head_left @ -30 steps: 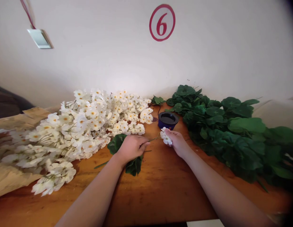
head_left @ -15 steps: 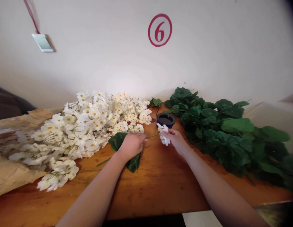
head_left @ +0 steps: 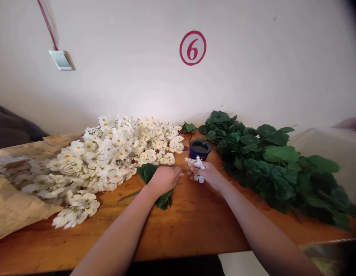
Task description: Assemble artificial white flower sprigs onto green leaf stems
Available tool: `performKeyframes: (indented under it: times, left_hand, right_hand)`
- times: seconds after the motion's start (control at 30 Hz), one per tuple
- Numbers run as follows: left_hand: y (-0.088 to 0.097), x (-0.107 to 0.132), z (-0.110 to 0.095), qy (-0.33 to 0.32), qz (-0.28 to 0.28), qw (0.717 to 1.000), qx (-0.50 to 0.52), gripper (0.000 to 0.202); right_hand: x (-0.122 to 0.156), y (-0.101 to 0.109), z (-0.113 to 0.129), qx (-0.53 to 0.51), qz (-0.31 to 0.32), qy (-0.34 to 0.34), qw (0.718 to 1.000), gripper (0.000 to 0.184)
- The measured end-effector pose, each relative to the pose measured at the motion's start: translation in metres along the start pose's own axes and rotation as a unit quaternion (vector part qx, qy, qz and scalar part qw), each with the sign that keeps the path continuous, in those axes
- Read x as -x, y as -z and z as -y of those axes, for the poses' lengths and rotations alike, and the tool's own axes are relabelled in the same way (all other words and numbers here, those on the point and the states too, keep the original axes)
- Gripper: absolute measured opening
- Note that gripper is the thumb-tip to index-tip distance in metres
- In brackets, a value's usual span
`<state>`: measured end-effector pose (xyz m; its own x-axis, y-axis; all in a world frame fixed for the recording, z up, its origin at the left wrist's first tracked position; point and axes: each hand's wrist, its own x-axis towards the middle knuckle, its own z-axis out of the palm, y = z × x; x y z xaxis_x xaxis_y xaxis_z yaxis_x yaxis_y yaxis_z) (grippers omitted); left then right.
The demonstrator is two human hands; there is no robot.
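My left hand is closed around a green leafy stem that lies on the wooden table, its leaves showing on both sides of the fist. My right hand pinches a small sprig of white flowers just to the right of the left hand. The two hands almost touch. A small dark blue pot stands right behind them.
A big heap of white artificial flowers on brown paper fills the left of the table. A pile of green leaf branches covers the right. A wall with a red circled 6 stands behind.
My right hand with the white sprig has moved left, closer to my left hand. The view has tipped back a little, so everything sits lower in the frame.
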<state>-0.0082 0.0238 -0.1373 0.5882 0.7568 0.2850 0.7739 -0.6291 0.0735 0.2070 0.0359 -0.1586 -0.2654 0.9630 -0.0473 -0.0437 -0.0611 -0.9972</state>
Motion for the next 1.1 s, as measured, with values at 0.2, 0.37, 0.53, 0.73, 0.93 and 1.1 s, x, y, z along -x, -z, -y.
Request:
performKeyframes:
  times: [0.2, 0.37, 0.53, 0.73, 0.93, 1.1]
  left_hand:
    - [-0.014, -0.003, -0.006, 0.072, -0.011, 0.991, 0.114, 0.020]
    - [-0.024, -0.005, -0.006, 0.090, -0.026, 0.980, 0.177, 0.018]
    - [-0.032, -0.006, -0.005, 0.094, -0.043, 0.969, 0.224, 0.016]
    - [-0.032, -0.006, -0.002, 0.079, -0.044, 0.951, 0.295, 0.015]
    - [-0.036, -0.007, 0.003, 0.077, -0.054, 0.946, 0.310, 0.017]
    - [-0.037, -0.006, 0.005, 0.056, -0.055, 0.943, 0.324, 0.015]
  right_hand:
    - [-0.005, -0.011, -0.011, 0.037, -0.063, 0.029, 0.997, 0.031]
    - [-0.010, -0.016, -0.023, 0.057, -0.067, 0.033, 0.996, 0.023]
    - [-0.011, -0.019, -0.028, 0.064, -0.073, 0.046, 0.994, 0.020]
    - [-0.010, -0.021, -0.030, 0.078, -0.049, 0.064, 0.994, 0.020]
    - [-0.009, -0.025, -0.030, 0.088, -0.051, 0.060, 0.993, 0.020]
    - [-0.006, -0.029, -0.026, 0.094, -0.055, 0.066, 0.992, 0.019]
